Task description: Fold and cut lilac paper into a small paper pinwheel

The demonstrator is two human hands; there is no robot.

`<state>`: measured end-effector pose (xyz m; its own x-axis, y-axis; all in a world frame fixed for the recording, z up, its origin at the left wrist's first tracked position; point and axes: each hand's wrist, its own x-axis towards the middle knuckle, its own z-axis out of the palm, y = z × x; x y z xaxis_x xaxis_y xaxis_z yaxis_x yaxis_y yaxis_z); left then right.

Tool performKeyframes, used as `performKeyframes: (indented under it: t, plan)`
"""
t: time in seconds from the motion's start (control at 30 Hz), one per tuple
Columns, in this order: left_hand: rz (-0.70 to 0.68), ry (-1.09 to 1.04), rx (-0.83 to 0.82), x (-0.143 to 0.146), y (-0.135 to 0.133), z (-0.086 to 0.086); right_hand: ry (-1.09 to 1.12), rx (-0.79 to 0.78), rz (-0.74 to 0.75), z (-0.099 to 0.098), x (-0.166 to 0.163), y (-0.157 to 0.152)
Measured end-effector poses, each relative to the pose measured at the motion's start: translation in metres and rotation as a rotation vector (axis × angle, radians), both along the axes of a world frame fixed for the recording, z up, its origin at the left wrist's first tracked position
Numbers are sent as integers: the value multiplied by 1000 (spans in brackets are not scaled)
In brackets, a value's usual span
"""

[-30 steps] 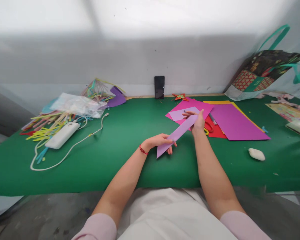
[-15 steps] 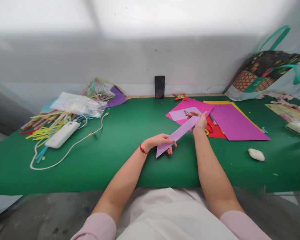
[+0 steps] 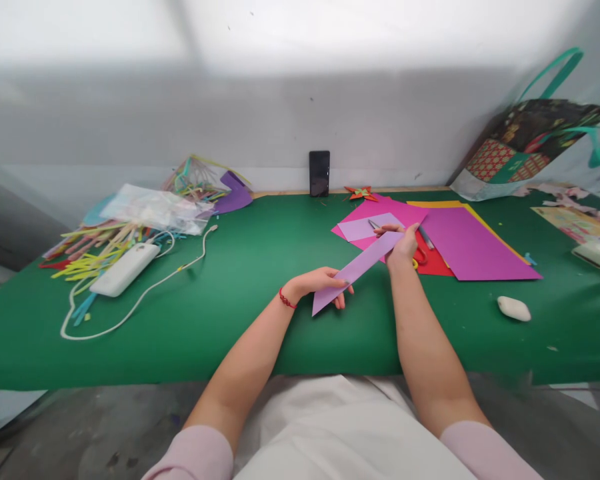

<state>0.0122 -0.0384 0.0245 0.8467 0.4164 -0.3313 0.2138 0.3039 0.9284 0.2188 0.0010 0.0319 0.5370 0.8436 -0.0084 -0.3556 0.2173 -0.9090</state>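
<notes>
A strip of lilac paper (image 3: 363, 265) is held slantwise above the green table, its pointed near end hanging free. My left hand (image 3: 325, 283) is closed on the near part, thumb on top and fingers beneath. My right hand (image 3: 403, 247) grips the far end, partly covering it. Behind my right hand lie a pink sheet (image 3: 353, 212), a smaller lilac piece (image 3: 355, 230) and a red sheet (image 3: 437, 264). Scissors with red and yellow handles (image 3: 420, 257) and a grey pen (image 3: 426, 238) are partly hidden there.
Purple sheets (image 3: 480, 243) lie over yellow paper at right, near a white case (image 3: 513, 309). A phone (image 3: 319, 173) leans on the wall beside an orange paper star (image 3: 361, 193). Paper strips (image 3: 87, 267) and a white power bank (image 3: 125, 269) with cable lie left. A bag (image 3: 525, 147) stands back right.
My right hand has shifted very slightly to the right at the strip's far end. My left hand keeps its hold in the same place.
</notes>
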Motion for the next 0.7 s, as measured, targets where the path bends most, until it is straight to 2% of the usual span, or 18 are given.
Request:
performKeyframes:
  t: [0.1,0.17,0.3,0.4,0.47,0.63,0.7]
  plan:
    - [0,2,-4,0,0,0,37,8,3,3,0,0]
    - [13,-2,-9,0,0,0,44,16,58,6,-1,-2]
    - [90,-50,-3,0,0,-2,16,-30,275,12,-12,-8]
    - [189,-110,7,2,0,-3,-33,-88,512,12,-24,-14]
    - [248,-145,8,4,0,-3,-71,-124,608,11,-31,-16]
    - [271,-172,-4,6,-1,-4,-146,-131,572,7,-35,-18]
    - [278,-178,-3,6,-2,-4,-169,-140,607,5,-36,-17]
